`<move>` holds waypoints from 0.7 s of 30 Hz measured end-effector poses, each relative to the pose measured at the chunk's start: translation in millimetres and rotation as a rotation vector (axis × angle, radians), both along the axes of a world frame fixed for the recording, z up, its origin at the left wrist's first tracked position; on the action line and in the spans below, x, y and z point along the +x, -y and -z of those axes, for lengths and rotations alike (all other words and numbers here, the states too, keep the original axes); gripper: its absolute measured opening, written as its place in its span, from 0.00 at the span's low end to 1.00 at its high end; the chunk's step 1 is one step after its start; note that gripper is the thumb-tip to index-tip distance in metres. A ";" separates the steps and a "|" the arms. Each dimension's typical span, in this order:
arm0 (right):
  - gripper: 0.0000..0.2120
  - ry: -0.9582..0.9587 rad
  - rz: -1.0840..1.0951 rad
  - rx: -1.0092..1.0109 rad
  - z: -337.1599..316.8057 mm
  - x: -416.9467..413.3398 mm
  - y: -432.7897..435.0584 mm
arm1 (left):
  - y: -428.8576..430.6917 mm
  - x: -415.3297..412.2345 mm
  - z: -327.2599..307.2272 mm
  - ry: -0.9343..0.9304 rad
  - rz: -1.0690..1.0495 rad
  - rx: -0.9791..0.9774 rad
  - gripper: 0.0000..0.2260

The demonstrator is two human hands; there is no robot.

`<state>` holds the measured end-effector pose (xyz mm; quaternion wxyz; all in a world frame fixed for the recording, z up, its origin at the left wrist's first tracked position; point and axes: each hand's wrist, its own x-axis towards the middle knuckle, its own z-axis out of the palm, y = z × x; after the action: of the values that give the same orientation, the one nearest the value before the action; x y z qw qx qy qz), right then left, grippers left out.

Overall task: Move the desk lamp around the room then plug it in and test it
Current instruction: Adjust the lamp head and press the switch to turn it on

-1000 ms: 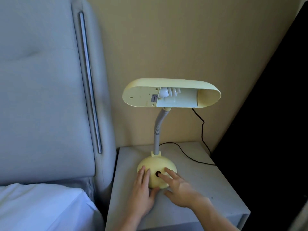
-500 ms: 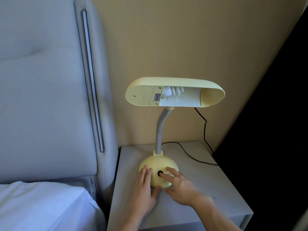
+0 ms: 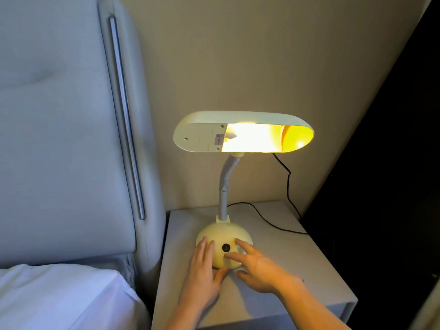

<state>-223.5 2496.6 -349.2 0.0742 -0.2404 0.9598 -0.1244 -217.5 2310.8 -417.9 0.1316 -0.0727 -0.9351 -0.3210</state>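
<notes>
A pale yellow desk lamp stands on a grey bedside table. Its long oval shade sits on a grey flexible neck, and the bulb inside glows brightly. A black round switch is on the front of the domed base. My left hand lies flat against the base's left side, fingers together. My right hand rests on the base's right side with fingers spread, fingertips just beside the switch. The black cord runs from behind the base across the table and up the wall.
A padded grey headboard with a metal strip stands close on the left. A white pillow lies at the lower left. A beige wall is behind the table, and a dark panel rises on the right.
The lamp has come on: its bulb was dark in both earlier frames and now glows. My right fingers have drawn slightly off the switch. The left hand has stayed on the base.
</notes>
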 end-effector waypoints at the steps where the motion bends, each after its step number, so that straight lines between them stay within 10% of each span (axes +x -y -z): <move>1: 0.28 0.009 0.006 -0.018 -0.8 -0.4 -1.8 | 0.0 -0.2 -0.5 0.004 0.004 -0.001 0.37; 21: 0.35 -0.018 0.012 0.019 2.5 3.8 8.0 | 0.6 -0.1 0.0 0.030 0.003 -0.003 0.37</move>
<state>-219.7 2488.5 -351.7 0.0673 -0.2348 0.9630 -0.1136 -217.5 2310.2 -418.0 0.1170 -0.0697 -0.9373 -0.3210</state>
